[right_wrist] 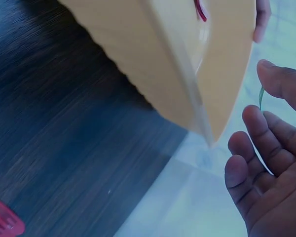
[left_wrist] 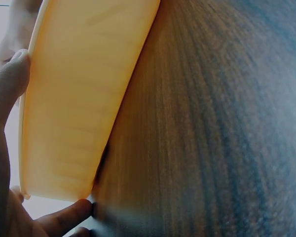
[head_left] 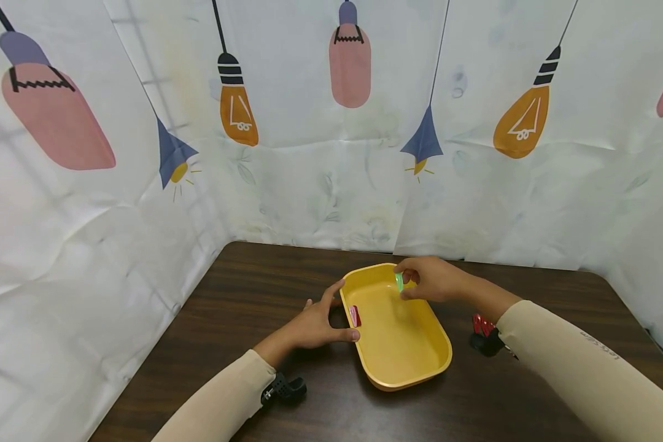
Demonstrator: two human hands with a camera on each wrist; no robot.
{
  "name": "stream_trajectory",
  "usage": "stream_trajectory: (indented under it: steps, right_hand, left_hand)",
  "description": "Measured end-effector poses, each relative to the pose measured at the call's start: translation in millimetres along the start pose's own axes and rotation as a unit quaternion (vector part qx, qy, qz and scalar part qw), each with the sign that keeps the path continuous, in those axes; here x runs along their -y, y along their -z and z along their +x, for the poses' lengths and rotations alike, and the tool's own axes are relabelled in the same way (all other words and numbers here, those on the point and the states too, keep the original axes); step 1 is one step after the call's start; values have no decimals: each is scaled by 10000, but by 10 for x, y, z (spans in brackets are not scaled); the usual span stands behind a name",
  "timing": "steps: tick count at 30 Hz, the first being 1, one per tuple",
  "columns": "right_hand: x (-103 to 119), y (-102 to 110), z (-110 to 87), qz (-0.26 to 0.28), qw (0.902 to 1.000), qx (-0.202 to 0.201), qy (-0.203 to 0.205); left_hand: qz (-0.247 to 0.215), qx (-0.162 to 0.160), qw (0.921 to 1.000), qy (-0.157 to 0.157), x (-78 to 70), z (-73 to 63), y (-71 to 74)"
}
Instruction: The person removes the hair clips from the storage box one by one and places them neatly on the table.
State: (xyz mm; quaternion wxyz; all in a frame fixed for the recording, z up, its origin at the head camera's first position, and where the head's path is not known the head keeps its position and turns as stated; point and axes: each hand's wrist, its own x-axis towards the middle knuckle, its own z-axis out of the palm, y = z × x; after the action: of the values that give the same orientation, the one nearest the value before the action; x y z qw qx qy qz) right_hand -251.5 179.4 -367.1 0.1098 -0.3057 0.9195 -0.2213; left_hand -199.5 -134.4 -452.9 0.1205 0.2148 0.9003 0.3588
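Note:
A yellow plastic tray (head_left: 403, 344) stands on the brown table. My left hand (head_left: 315, 322) holds its left side: the thumb rests on the rim, and the other fingers reach round the far left corner and the outer wall. Over the far end of the tray, my right hand (head_left: 431, 279) pinches a small, thin green piece (head_left: 399, 282) between thumb and index finger. The right wrist view shows this green piece (right_wrist: 261, 98) edge-on; its exact kind is unclear. A small pink-and-red piece (head_left: 355, 315) lies inside the tray against the left wall.
A red slotted object (head_left: 480, 325) lies on the table (head_left: 243, 294) to the right of the tray, partly covered by the right forearm and its black wrist strap. A white printed curtain (head_left: 309, 184) hangs behind the table and along its left side.

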Motion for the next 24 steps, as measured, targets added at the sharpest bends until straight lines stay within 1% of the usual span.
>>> stream_trajectory:
  steps: [6, 13, 16, 24]
  right_hand:
    - [-88, 42, -150, 104, 9996, -26, -255]
    - [-209, 78, -345, 254, 9977, -184, -595]
    - [-281, 87, -434, 285, 9974, -261, -607]
    - [-465, 108, -652, 123, 9959, -424, -785]
  left_hand:
    - [-11, 20, 10000, -13, 2, -5, -1]
    - [-33, 46, 10000, 7, -14, -5, 3]
    - [-20, 48, 10000, 8, -9, 1, 8]
    - [-28, 75, 10000, 19, -34, -6, 26]
